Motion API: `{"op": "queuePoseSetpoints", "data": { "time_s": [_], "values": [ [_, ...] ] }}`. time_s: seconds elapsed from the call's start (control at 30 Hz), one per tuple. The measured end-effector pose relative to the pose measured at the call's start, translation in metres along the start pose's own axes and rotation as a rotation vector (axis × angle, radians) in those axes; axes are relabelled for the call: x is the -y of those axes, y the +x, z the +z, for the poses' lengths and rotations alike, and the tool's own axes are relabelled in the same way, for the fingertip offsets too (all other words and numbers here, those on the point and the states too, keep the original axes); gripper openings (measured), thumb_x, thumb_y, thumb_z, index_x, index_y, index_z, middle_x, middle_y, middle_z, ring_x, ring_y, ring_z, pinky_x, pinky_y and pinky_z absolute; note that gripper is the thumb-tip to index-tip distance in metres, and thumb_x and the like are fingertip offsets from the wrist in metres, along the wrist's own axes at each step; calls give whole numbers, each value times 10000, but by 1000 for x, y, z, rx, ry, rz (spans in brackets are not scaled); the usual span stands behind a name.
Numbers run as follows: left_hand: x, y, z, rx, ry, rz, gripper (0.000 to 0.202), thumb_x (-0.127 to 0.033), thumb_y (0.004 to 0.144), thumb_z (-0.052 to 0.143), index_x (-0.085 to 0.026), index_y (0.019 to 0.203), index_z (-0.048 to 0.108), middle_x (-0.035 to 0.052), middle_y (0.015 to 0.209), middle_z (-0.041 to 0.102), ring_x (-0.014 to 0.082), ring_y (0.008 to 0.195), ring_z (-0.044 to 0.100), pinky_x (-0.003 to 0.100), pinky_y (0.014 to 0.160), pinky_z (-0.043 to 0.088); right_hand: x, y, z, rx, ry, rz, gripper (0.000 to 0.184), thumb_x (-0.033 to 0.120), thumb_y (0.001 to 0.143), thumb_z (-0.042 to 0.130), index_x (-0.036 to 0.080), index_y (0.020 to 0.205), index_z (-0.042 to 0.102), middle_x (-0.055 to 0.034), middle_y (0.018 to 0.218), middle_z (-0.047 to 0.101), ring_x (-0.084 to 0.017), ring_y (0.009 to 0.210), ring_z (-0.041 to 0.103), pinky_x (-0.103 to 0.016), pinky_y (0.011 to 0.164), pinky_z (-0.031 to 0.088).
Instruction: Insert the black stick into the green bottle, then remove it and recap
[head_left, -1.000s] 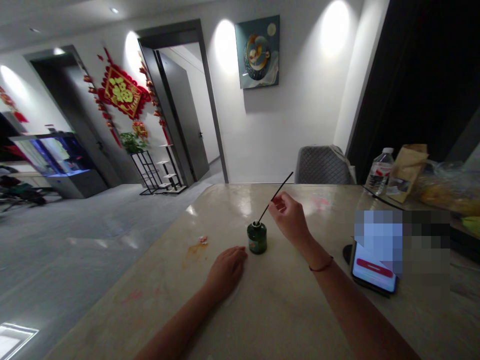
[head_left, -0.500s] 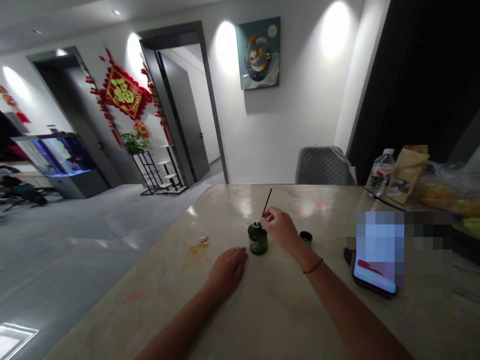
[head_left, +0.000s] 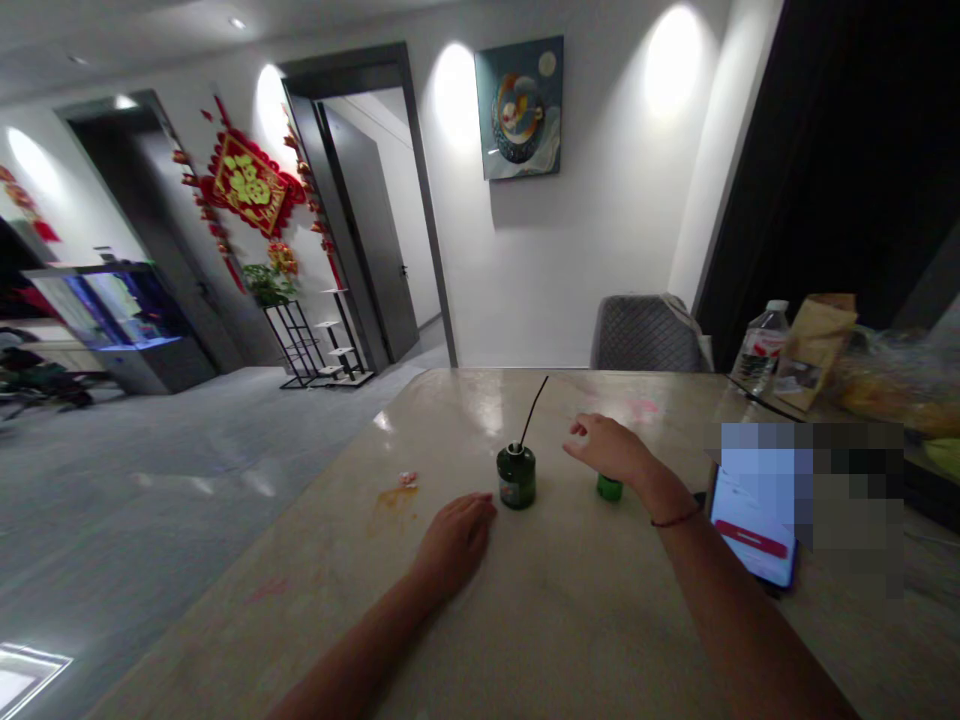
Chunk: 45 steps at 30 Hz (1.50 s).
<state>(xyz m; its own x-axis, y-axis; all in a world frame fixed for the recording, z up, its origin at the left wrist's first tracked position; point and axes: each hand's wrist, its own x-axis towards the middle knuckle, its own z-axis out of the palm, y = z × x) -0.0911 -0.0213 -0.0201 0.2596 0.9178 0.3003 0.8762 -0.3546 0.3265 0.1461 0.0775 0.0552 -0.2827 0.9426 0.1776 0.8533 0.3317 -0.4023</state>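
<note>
A small dark green bottle (head_left: 516,478) stands on the beige table (head_left: 555,610), and a thin black stick (head_left: 533,410) leans out of its neck. My left hand (head_left: 454,540) lies flat on the table just left of the bottle, fingers relaxed and holding nothing. Over a small green cap (head_left: 609,488) right of the bottle hovers my right hand (head_left: 611,450), its fingers loosely spread with nothing in them. A red string circles that wrist.
A phone (head_left: 754,525) with a lit screen lies at the right. A water bottle (head_left: 757,345), a brown paper bag (head_left: 814,335) and plastic bags stand at the far right. A grey chair (head_left: 649,332) sits behind the table. An orange stain (head_left: 390,497) marks the tabletop.
My right hand pushed the black stick down into the bottle, let go of it and moved right over the green cap. My left hand stayed put.
</note>
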Motion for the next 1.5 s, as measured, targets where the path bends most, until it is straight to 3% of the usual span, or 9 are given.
{"op": "queuePoseSetpoints", "data": {
  "time_s": [0.17, 0.3, 0.4, 0.57, 0.7, 0.97, 1.1, 1.3, 1.5],
  "values": [
    [1, 0, 1, 2, 3, -2, 256, -188, 798, 398, -211, 955, 598, 47, 1143, 597, 173, 1061, 530, 344, 943, 404, -14, -2, 5, 168, -115, 11, 378, 312, 669, 607, 119, 993, 599, -156, 1069, 601, -273, 995, 552, -345, 830, 404],
    [2, 0, 1, 0, 2, -11, 249, -187, 790, 408, -215, 948, 599, 45, 1140, 598, 173, 1053, 534, 351, 945, 398, 2, -3, 23, 218, 237, -179, 601, 374, 611, 675, 112, 1125, 506, -152, 1130, 558, -239, 1024, 533, -326, 868, 403],
    [2, 0, 1, -3, 2, -6, 246, -182, 792, 404, -214, 944, 595, 48, 1134, 599, 171, 1056, 532, 351, 945, 396, 18, -5, 46, 239, 515, -215, 753, 410, 563, 708, 123, 1193, 413, -150, 1146, 533, -220, 1011, 536, -316, 828, 432],
    [2, -1, 1, 5, 17, -7, 235, -178, 793, 410, -213, 943, 587, 49, 1133, 599, 172, 1076, 521, 341, 945, 397, 31, -4, 93, 58, 726, -150, 740, 337, 507, 741, 134, 1131, 400, -104, 1046, 574, -197, 933, 560, -326, 834, 424],
    [3, 0, 1, -5, 25, 0, 232, -174, 791, 413, -209, 934, 591, 55, 1132, 600, 176, 1069, 527, 338, 943, 400, 29, -2, 120, -72, 826, -141, 568, 334, 526, 717, 158, 1018, 497, -66, 980, 605, -197, 886, 572, -332, 804, 436],
    [5, 0, 4, -40, 11, 5, 234, -176, 788, 416, -223, 924, 601, 42, 1101, 616, 168, 1054, 537, 338, 938, 410, 31, 9, 131, -242, 655, -39, 457, 374, 512, 714, 186, 893, 547, -35, 869, 627, -192, 804, 583, -297, 714, 438],
    [5, 1, 3, -28, 14, 6, 237, -179, 792, 417, -210, 935, 604, 52, 1134, 605, 176, 1060, 537, 350, 946, 408, 33, 23, 129, -292, 512, 90, 472, 429, 517, 704, 192, 884, 523, -42, 870, 628, -191, 793, 591, -276, 683, 432],
    [7, 0, 4, -38, -1, 1, 236, -196, 815, 399, -216, 935, 601, 43, 1136, 605, 166, 1065, 536, 348, 955, 408, 32, 46, 127, -299, 282, 311, 595, 524, 548, 667, 172, 991, 485, -112, 878, 644, -261, 821, 602, -323, 691, 428],
    [5, 0, 4, -24, -7, -25, 241, -205, 826, 385, -211, 926, 605, 47, 1126, 611, 168, 1065, 537, 349, 955, 408, 28, 62, 127, -307, 230, 340, 616, 527, 556, 661, 173, 1022, 469, -116, 927, 640, -273, 892, 589, -346, 743, 421]
  ]
}}
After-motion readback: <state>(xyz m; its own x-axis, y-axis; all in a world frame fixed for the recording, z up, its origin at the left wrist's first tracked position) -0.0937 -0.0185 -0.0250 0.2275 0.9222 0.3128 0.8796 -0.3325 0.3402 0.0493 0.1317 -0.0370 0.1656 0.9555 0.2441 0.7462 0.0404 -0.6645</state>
